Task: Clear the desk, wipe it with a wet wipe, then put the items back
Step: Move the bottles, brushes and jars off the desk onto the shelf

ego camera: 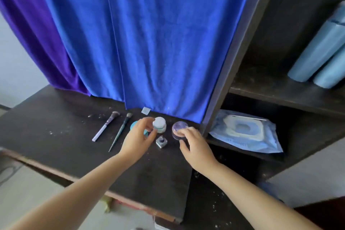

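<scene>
We are only starting to clear: our left hand closes on the white jar, our right hand on the purple compact beside it. Brushes remain left of the jar on the dusty tabletop; the wipes pack waits unopened on the shelf right of it.

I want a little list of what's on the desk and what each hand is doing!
left hand: fingers around the white jar
right hand: fingers on the round purple case
between the hands: small square bottle
brushes: light-handled brush and dark-handled brush, lying left of the hands
desk: dark, with white specks
wipes: blue pack on the low shelf to the right
behind: blue cloth hanging
</scene>
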The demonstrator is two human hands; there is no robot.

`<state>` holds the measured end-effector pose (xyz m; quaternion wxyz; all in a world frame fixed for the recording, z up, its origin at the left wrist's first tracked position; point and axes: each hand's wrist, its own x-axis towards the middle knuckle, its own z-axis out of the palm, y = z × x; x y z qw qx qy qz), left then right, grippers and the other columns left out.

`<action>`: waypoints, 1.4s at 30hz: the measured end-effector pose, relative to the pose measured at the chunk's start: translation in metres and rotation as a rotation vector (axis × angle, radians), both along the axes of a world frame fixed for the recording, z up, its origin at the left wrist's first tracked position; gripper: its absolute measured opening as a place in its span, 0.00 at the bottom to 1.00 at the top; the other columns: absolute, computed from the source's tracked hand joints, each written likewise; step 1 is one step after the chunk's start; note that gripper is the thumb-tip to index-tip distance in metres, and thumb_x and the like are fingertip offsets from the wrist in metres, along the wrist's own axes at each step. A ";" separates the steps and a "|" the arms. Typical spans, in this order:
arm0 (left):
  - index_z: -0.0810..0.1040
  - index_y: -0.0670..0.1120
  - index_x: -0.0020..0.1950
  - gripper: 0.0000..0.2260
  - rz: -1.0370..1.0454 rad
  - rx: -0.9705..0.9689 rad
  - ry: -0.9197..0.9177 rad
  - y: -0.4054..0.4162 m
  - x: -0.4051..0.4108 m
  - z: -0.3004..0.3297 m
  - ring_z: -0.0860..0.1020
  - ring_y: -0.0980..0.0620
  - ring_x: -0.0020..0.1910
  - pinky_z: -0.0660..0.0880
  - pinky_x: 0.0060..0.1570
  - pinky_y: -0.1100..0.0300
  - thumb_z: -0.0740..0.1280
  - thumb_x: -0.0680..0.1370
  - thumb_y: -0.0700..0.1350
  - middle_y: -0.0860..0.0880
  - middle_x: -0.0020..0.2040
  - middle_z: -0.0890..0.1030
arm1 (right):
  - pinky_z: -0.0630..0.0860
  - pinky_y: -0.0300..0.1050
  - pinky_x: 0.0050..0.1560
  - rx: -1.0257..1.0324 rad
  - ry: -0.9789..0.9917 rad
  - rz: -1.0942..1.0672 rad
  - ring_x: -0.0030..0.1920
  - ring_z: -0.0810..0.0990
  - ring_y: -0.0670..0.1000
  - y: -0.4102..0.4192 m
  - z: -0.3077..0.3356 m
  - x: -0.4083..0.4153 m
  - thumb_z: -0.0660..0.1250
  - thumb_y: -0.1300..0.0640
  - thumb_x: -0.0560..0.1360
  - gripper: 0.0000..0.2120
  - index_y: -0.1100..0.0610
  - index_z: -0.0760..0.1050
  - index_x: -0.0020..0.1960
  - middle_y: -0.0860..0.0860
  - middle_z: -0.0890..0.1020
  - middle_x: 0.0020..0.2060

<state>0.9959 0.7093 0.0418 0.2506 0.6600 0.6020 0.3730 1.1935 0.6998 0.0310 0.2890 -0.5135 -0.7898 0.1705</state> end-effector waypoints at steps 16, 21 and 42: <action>0.61 0.51 0.70 0.34 -0.250 -0.271 0.173 0.075 -0.072 -0.096 0.68 0.50 0.65 0.68 0.61 0.58 0.73 0.69 0.49 0.49 0.65 0.69 | 0.69 0.48 0.59 -0.378 -0.111 -0.433 0.59 0.71 0.57 0.049 -0.095 -0.095 0.68 0.55 0.73 0.19 0.59 0.71 0.62 0.57 0.74 0.56; 0.65 0.52 0.68 0.32 -0.281 -0.204 0.095 0.064 -0.063 -0.067 0.73 0.52 0.60 0.70 0.57 0.59 0.74 0.67 0.51 0.53 0.59 0.72 | 0.74 0.49 0.53 -0.299 0.062 -0.452 0.55 0.76 0.55 0.029 -0.047 -0.078 0.70 0.53 0.72 0.20 0.55 0.72 0.62 0.52 0.75 0.59; 0.61 0.47 0.67 0.34 -0.371 0.243 -0.226 0.034 0.233 0.187 0.74 0.48 0.58 0.70 0.54 0.58 0.75 0.67 0.49 0.46 0.62 0.74 | 0.75 0.52 0.50 0.263 0.105 -0.784 0.48 0.77 0.55 -0.008 0.177 0.201 0.68 0.52 0.73 0.13 0.56 0.71 0.53 0.52 0.79 0.48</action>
